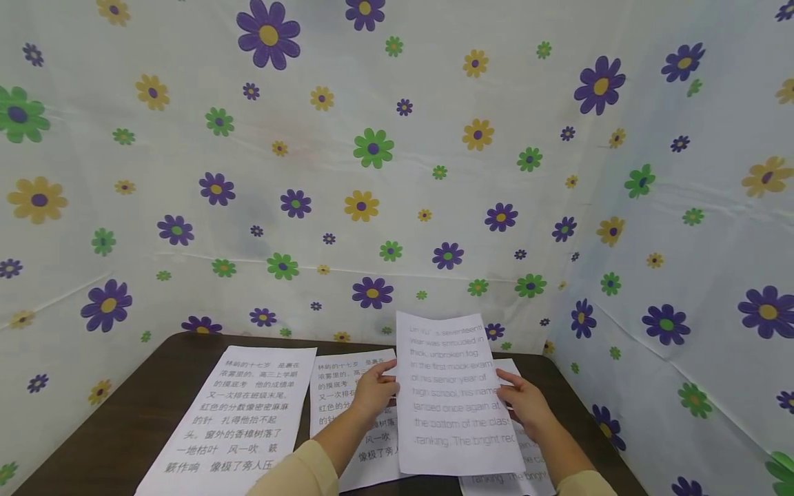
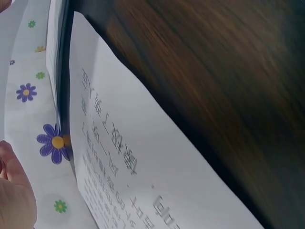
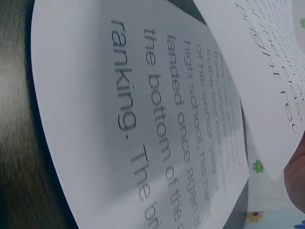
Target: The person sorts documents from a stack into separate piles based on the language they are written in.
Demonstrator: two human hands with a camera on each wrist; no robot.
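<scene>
Raised above the table, a sheet of paper printed with English text is held upright between both hands. My left hand grips its left edge, and my right hand pinches the right edge. Behind the raised sheet lies another English-printed sheet, mostly covered from the head camera but plain in the right wrist view. A sheet with Chinese text lies beneath my left forearm, partly hidden. In the left wrist view, part of my left hand shows at the left border.
Another Chinese-printed sheet lies flat at the left of the dark wooden table. A white cloth with purple, green and yellow flowers hangs behind the table and along its sides.
</scene>
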